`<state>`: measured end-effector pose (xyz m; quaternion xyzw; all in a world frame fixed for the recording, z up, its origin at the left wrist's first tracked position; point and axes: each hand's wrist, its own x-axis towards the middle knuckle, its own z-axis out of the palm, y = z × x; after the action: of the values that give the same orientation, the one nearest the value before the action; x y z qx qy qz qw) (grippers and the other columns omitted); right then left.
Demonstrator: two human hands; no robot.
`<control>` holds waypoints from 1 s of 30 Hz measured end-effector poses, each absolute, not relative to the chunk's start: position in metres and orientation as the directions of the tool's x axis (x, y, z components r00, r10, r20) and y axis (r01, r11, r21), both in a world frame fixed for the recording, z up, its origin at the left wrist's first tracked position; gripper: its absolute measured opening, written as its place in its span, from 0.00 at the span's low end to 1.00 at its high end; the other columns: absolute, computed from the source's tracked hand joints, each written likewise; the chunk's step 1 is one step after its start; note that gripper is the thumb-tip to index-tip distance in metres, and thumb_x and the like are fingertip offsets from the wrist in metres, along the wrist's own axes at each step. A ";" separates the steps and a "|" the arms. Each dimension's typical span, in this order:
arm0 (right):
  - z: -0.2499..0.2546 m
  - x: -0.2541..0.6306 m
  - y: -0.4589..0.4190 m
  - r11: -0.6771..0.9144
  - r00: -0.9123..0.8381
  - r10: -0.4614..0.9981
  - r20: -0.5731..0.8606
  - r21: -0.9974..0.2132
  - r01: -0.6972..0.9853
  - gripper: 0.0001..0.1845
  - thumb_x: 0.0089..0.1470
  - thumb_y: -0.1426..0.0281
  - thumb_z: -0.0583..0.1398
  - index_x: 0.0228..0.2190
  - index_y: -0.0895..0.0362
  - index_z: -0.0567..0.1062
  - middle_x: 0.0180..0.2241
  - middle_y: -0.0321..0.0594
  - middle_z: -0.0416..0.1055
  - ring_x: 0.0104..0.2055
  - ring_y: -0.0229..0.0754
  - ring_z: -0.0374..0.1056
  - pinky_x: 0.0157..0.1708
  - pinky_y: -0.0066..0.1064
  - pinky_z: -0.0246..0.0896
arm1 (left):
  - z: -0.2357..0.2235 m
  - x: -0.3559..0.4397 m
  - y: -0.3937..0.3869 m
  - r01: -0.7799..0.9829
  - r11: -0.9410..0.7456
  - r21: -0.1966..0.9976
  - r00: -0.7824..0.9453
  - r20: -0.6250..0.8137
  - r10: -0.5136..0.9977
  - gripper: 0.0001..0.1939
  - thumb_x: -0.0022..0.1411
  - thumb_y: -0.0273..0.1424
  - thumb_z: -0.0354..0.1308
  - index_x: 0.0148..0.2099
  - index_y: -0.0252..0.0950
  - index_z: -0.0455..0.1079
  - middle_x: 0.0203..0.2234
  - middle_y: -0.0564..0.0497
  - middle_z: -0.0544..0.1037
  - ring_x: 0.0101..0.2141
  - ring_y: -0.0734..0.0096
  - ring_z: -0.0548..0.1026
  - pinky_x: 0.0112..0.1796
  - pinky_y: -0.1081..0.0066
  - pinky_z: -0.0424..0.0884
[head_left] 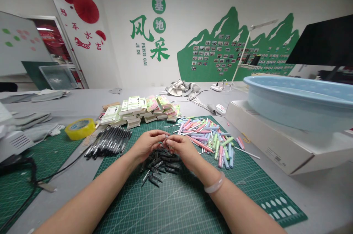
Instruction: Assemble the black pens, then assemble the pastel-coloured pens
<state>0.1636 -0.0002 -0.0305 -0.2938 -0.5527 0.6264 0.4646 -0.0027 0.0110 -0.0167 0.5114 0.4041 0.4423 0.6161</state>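
Observation:
My left hand (pixel 148 144) and my right hand (pixel 182 148) meet fingertip to fingertip above a heap of small dark pen parts (pixel 161 166) on a green cutting mat (pixel 179 201). Both hands pinch a small grey pen piece (pixel 166 137) between them. A row of black pens (pixel 109 142) lies to the left of my left hand. A pile of pastel pen barrels (pixel 208 136) lies to the right of my right hand. My right wrist wears a pale bracelet.
Stacked packets (pixel 143 110) sit behind the mat, a yellow tape roll (pixel 79 128) at the left. A blue plastic basin (pixel 300 99) rests on a white box (pixel 286 142) at the right. A second green mat (pixel 24 175) and a black cable lie at the left.

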 end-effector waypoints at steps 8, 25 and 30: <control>-0.027 0.164 -0.003 -0.056 -0.419 0.902 0.106 -0.932 -0.358 0.14 0.45 0.62 0.63 0.31 0.59 0.77 0.32 0.41 0.71 0.31 0.35 0.65 0.28 0.25 0.57 | -0.018 -0.004 0.016 -0.226 0.000 0.974 0.191 0.045 0.980 0.11 0.46 0.31 0.67 0.35 0.34 0.73 0.29 0.52 0.75 0.31 0.74 0.73 0.34 0.74 0.69; -0.036 0.160 0.002 0.138 -0.325 0.928 0.182 -0.978 -0.155 0.13 0.49 0.60 0.60 0.31 0.57 0.78 0.23 0.35 0.69 0.23 0.34 0.59 0.22 0.26 0.53 | 0.003 -0.001 0.004 0.153 -0.340 0.928 0.136 0.321 0.937 0.12 0.47 0.35 0.64 0.33 0.35 0.72 0.26 0.52 0.76 0.29 0.70 0.72 0.32 0.71 0.69; -0.038 0.159 0.001 0.171 -0.347 0.916 0.204 -0.977 -0.124 0.13 0.50 0.61 0.59 0.31 0.57 0.78 0.22 0.35 0.69 0.23 0.34 0.59 0.22 0.26 0.54 | 0.001 -0.001 0.005 0.162 -0.349 0.923 0.170 0.323 0.931 0.10 0.49 0.35 0.63 0.34 0.35 0.72 0.25 0.53 0.75 0.26 0.72 0.71 0.30 0.73 0.68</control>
<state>0.1594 0.0013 -0.0377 -0.3271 -0.6049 0.5544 0.4687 -0.0007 0.0045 0.0005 0.6575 0.4156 0.4923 0.3908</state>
